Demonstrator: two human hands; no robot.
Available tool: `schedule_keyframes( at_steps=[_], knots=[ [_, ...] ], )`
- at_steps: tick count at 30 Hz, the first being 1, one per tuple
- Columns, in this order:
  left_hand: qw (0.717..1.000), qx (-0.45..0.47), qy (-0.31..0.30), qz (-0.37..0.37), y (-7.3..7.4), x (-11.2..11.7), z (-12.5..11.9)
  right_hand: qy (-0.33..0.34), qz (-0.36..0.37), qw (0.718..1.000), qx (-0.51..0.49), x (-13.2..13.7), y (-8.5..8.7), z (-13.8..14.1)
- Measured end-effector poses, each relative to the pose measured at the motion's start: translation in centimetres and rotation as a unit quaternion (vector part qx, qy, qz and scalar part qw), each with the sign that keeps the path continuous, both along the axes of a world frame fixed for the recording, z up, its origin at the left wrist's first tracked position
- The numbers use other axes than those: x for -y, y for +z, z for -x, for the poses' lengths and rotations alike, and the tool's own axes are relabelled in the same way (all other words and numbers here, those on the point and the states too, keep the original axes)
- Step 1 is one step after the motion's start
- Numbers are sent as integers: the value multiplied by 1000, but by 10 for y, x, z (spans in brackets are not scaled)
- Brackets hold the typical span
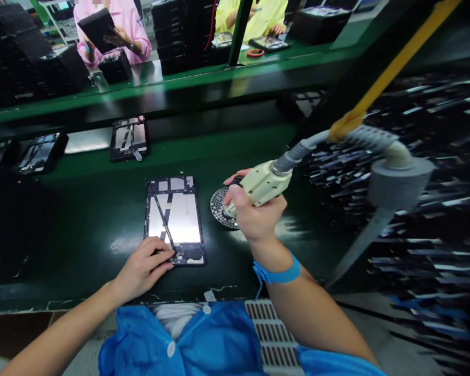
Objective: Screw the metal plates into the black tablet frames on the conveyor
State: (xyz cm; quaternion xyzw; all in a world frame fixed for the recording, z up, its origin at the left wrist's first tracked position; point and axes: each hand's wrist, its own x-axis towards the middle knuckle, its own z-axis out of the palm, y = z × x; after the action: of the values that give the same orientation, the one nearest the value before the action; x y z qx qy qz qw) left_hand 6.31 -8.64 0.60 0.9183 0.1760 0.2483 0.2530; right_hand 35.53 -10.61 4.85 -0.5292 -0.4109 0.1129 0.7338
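Observation:
An opened tablet lies flat on the green bench, its silver back plate and dark ribbon cable showing. My left hand rests at its lower left corner, thumb and fingertips drawn together near the cable's lower end. Whatever is between those fingertips is too small to make out. In my right hand, closed round the body, is a pale green electric screwdriver. It tilts down to the left, its front end over a round metal dish full of holes. The bit's tip is hidden.
A grey cable and a yellow strap run from the screwdriver to the upper right. More opened tablets lie on the bench's far side. Dark stacks stand at left. Across the green ledge, two people handle devices.

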Motion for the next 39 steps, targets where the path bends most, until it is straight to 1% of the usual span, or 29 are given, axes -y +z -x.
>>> schedule_keyframes(
  at_steps=[3, 5, 9, 11, 13, 15, 18, 20, 21, 25, 28, 30, 35, 39],
  knots=[
    [1000, -15, -18, 16, 6, -6, 0, 7, -3, 1000, -3, -1, 2, 1],
    [1000, -11, -26, 4, 7, -8, 1, 6, -13, 1000, -2, -1, 2, 1],
    [995, 6, -60, -75, 2, -8, 1, 1, -7, 1000, 2, 0, 0, 1],
    [991, 8, -60, -117, -1, -6, 0, 2, -2, 1000, 0, 0, -1, 1],
    [989, 8, -47, -139, -4, -1, 1, 1, 2, 1000, 0, 1, -1, 1],
    [989, 1, -22, -144, -7, 6, 3, 1, 3, 1000, 1, 2, -1, 1],
    [988, -21, 52, -142, -12, 18, 5, 4, -2, 1000, -1, 1, -3, -1],
    [986, -24, 90, -138, -15, 20, 2, 3, -5, 1000, 2, 0, -6, -3],
    [986, -24, 98, -135, -16, 17, -1, -1, -4, 1000, 6, -1, -8, -4],
    [985, -29, 112, -125, -19, -7, -24, -29, 9, 999, 22, -7, -16, -9],
    [983, -9, 126, -132, -22, -21, -38, -40, 20, 999, 31, -11, -21, -9],
    [983, -1, 129, -130, -23, -24, -41, -41, 21, 998, 33, -14, -23, -9],
    [987, -10, 116, -111, -22, -22, -38, -51, 14, 998, 28, -18, -25, -10],
    [989, -3, 111, -93, -21, -22, -38, -60, 40, 997, 30, -18, -25, -12]
  ],
)
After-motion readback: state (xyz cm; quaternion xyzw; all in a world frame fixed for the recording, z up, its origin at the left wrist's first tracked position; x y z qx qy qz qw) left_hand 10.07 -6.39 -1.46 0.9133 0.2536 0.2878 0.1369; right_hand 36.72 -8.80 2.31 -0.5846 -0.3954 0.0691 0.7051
